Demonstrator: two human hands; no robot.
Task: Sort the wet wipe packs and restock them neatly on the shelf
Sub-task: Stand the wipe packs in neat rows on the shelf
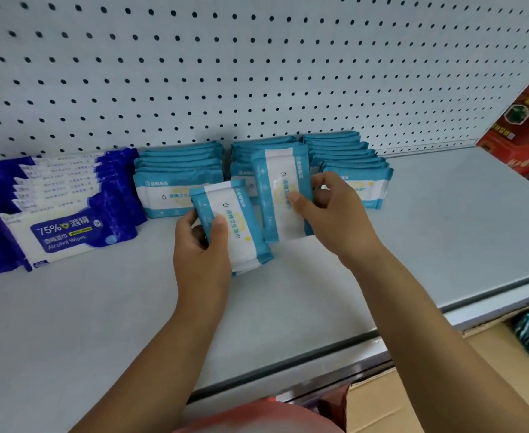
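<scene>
While both forearms reach forward and up over the shelf (444,220), the left grip (202,242) is curled round one teal-and-white wet wipe pack (241,232), thumb on its printed face and fingers behind. That pack stands on end, leaning a little leftward. The right grip (328,210) pinches a second pack (280,195) by its right side, thumb on the face; this one is also on end and sits just right of and behind the other, their edges close or touching.

Behind both grips, three teal rows (179,179) of standing packs line the pegboard wall (257,73), the second pack overlapping the middle row. Left of the left grip, a row of dark blue alcohol wipe packs (66,235) stands just beside the leftmost teal row.

Bare shelf surface runs from under the grips to the front lip (335,345) nearest the person. More of it stretches right of the right grip as far as a red box (522,129). Below that lip, to the right, a cardboard carton (488,342) holds more teal packs. The wrists are slightly bent and the forearms converge toward the packs.
</scene>
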